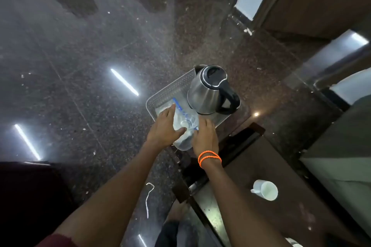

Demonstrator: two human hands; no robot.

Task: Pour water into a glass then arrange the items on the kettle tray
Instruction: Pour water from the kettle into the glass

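Your left hand (163,126) and right hand (204,136) both reach down to the middle of the frame, one on each side of a clear plastic water bottle (184,124) with blue label markings. The left hand's fingers lie spread over the bottle's left side with the thumb tucked toward its middle; the right hand's fingers curve against its right side. You seem to be holding it between both hands, probably to steady a soft, slippery bottle while you set it down or lift it. How firmly either hand closes is hard to tell from above.

The bottle sits at the lower left end of the grey perforated tray (170,90), its lower end reaching past the tray's near edge. The steel electric kettle (208,92) with its black lid and handle stands upright at the tray's upper right, just beside the bottle, which leaves the lower left for smaller items.

Something round and clear shows through the bottle near your thumb; whether it is the glass cannot be told. A white mug (265,189) lies on its side on the dark table (251,166) at lower right, well apart from the tray, so arranging looks unfinished.
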